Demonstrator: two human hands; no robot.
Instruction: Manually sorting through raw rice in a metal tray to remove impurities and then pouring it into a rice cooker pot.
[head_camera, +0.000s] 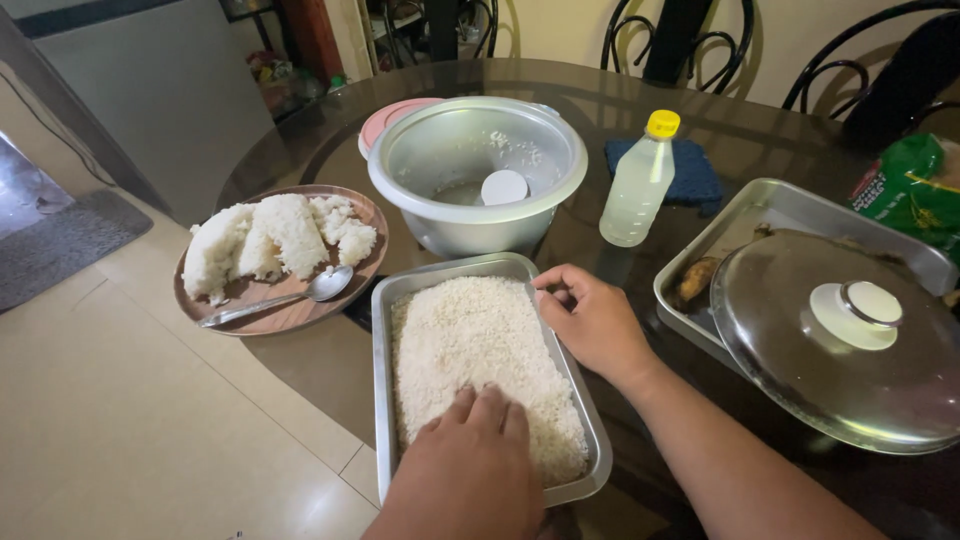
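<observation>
The left hand (470, 465) presses flat, unclenched, on the white rice (480, 365) filling the rectangular metal tray (383, 330); the right hand (592, 318) grips the tray's rim. Beyond the pressing palm, hard pushing could spill grains or tip the tray off the glass table (620, 100).

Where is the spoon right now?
In the head view, the spoon lies on the brown plate beside the heap of cooked rice, left of the metal tray of rice.
</observation>
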